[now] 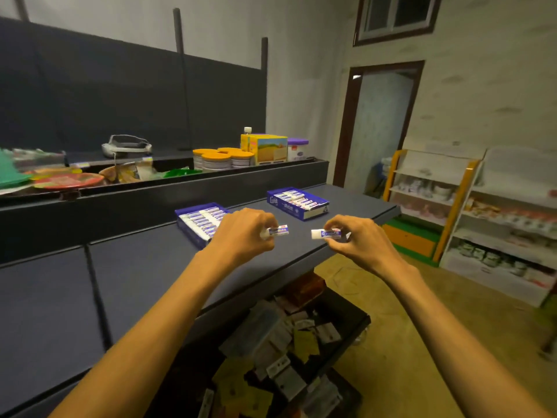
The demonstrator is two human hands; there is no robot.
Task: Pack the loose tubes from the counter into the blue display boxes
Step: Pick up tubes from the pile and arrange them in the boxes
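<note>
Two blue display boxes stand on the dark counter (150,267). The near box (188,229) is filled with several white-and-blue tubes, and my left hand (244,233) hovers just right of it, pinching one small tube (278,230). The far box (289,209) sits near the counter's right end, also holding rows of tubes. My right hand (358,242) is over the counter's front edge, pinching a second tube (327,233) with its white cap pointing left. The two held tubes lie nearly end to end, a small gap between them.
A raised ledge behind the counter carries orange-lidded tins (217,159), a yellow carton (268,149), plates and packets. A black bin (301,342) of mixed packets sits below the counter's front edge. White shelving (482,221) with goods stands to the right, near a doorway.
</note>
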